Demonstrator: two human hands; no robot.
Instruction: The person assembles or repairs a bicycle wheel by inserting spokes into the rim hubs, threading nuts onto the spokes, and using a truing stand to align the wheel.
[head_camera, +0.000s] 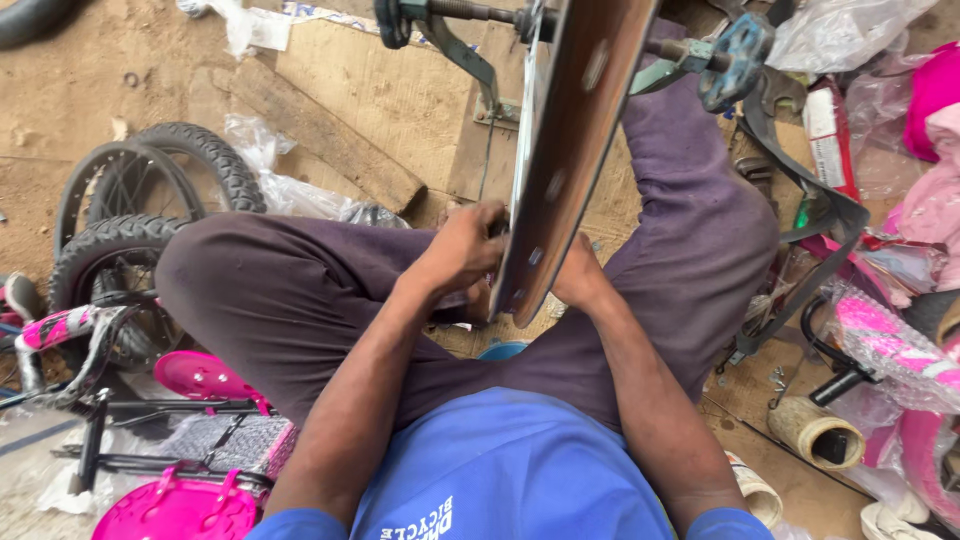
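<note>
I sit cross-legged on the ground in dark purple trousers. A long brown metal chain guard with small holes stands on edge between my knees, its lower tip near my hands. My left hand is closed against the guard's left side near the bottom, fingers curled on something small that I cannot make out. My right hand presses against the guard's right side, mostly hidden behind it. Above the guard a crank axle carries a blue pedal at the right and a dark crank arm at the left.
Two small black bicycle wheels lie at the left beside a pink frame piece. Pink plastic parts and a black rack sit at lower left. Wooden boards lie ahead. Pink wrapped bicycle parts, plastic bags and a tape roll crowd the right.
</note>
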